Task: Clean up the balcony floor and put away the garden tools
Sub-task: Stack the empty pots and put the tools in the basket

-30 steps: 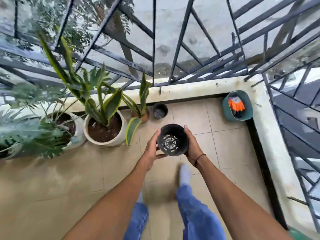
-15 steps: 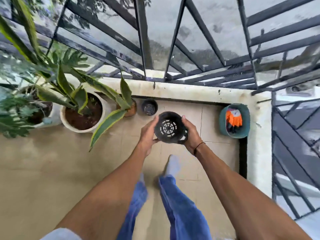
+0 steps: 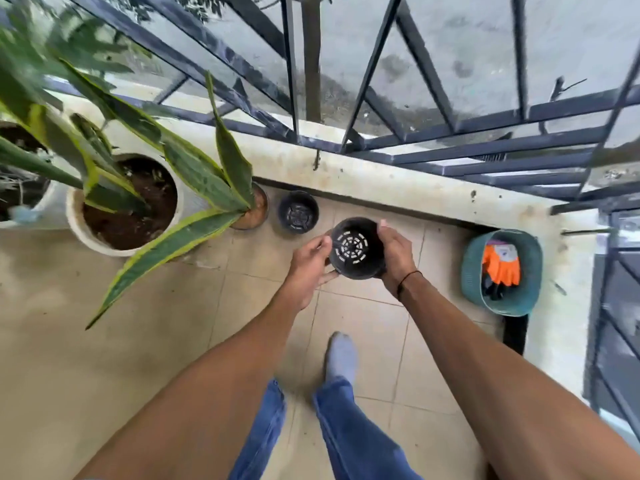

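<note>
Beside the second black pot (image 3: 298, 212) I hold the empty black pot (image 3: 356, 248), left hand (image 3: 309, 264) and right hand (image 3: 395, 252) gripping its sides; we've closed in, so stacking looks next.

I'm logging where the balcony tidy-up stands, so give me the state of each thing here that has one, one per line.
Held black pot: empty, off the floor, tipped toward the camera.
Left hand: grips the pot's left side.
Right hand: grips its right side.
Second black pot: empty, upright on the floor by the ledge.
Teal basket: in the corner, holding orange gloves.
White planter: upright, filled with soil, planted.
</note>
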